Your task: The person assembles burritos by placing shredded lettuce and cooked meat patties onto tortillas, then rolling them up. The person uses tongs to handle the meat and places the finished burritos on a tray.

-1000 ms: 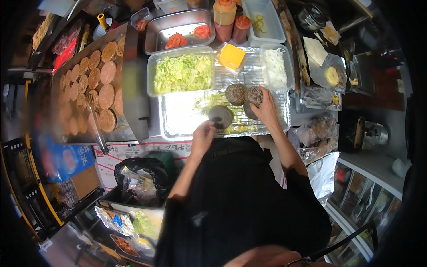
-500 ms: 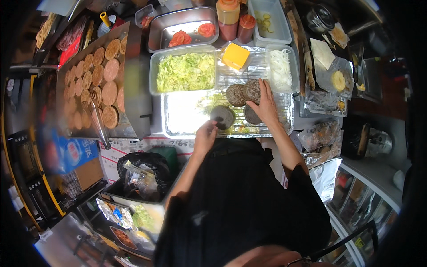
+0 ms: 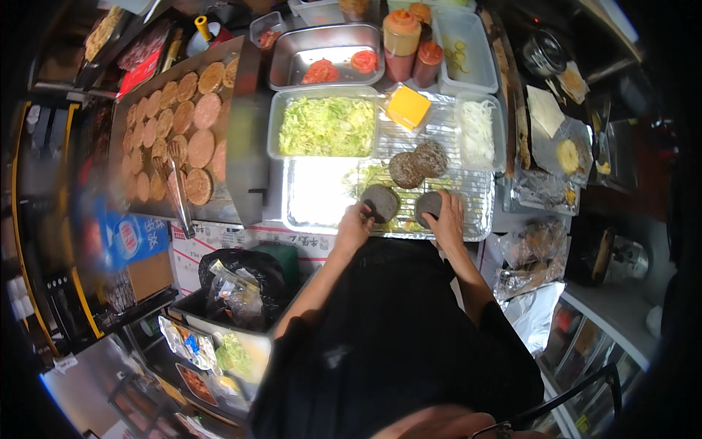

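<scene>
My left hand (image 3: 354, 227) grips the near edge of a dark round bun (image 3: 381, 202) lying on the foil-lined tray (image 3: 314, 194). My right hand (image 3: 447, 223) rests on a second dark bun (image 3: 428, 204) beside it, fingers over its near side. Two more dark buns (image 3: 418, 164) lie further back on the wire rack (image 3: 468, 186). Shredded lettuce (image 3: 327, 126) fills a clear tub behind the tray. A block of yellow cheese slices (image 3: 408, 107) and a tub of sliced onion (image 3: 477, 130) stand to the right of the lettuce.
A griddle (image 3: 139, 110) at left holds several browned bun halves (image 3: 191, 117) and tongs (image 3: 178, 183). A metal pan with tomato slices (image 3: 338, 69) and sauce bottles (image 3: 412, 45) stand at the back. A black bin bag (image 3: 238, 282) sits below the counter at left.
My right hand has come down from the back buns to the near right bun. My left hand has stayed on the near left bun. The view shifted slightly.
</scene>
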Available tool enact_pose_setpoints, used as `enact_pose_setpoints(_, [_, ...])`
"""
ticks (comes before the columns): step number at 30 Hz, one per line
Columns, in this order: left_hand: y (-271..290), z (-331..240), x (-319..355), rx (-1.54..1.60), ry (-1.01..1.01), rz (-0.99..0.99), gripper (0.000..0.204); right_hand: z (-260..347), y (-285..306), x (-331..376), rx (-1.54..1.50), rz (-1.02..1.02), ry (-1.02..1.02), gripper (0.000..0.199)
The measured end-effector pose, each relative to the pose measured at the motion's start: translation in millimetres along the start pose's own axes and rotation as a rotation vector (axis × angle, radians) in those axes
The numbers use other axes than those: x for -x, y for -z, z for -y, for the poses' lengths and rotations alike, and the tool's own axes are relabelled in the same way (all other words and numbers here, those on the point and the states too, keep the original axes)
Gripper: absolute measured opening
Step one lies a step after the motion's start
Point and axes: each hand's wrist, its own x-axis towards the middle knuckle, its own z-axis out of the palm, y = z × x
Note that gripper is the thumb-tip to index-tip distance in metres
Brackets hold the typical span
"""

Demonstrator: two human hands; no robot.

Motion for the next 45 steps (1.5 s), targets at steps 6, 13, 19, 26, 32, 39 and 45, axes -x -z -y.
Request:
enact_pose_setpoints(6, [5, 0, 16, 0.116, -0.064, -0.069, 0.026, 51, 21, -46, -0.245, -0.066, 0.297, 0.039])
enact_pose_setpoints(13, [6, 7, 56, 0.182, 0.099, -0.174, 0.028, 161, -30, -184, -0.126, 0.209, 0.535, 0.043])
enact_pose_setpoints(19, [1, 31, 117, 0.294, 0.295, -0.39, 0.027, 206, -93, -226, 0.133, 0.3, 0.388, 0.052])
enact_pose_setpoints(26, [5, 51, 140, 0.404, 0.393, -0.442, 0.023, 200, -101, -232, -0.159, 0.265, 0.47, 0.037])
enact_pose_setpoints(32, [39, 41, 75, 0.284, 0.167, -0.269, 0.017, 182, -56, -219, -0.341, 0.131, 0.464, 0.042])
enact_pose_setpoints(39, [61, 31, 8, 0.341, -0.046, -0.135, 0.023, 148, 14, -101, -0.315, 0.204, 0.262, 0.041])
enact_pose_setpoints(45, [35, 12, -5, 0.411, -0.121, -0.005, 0.036, 90, -43, -32, -0.367, 0.255, 0.194, 0.036])
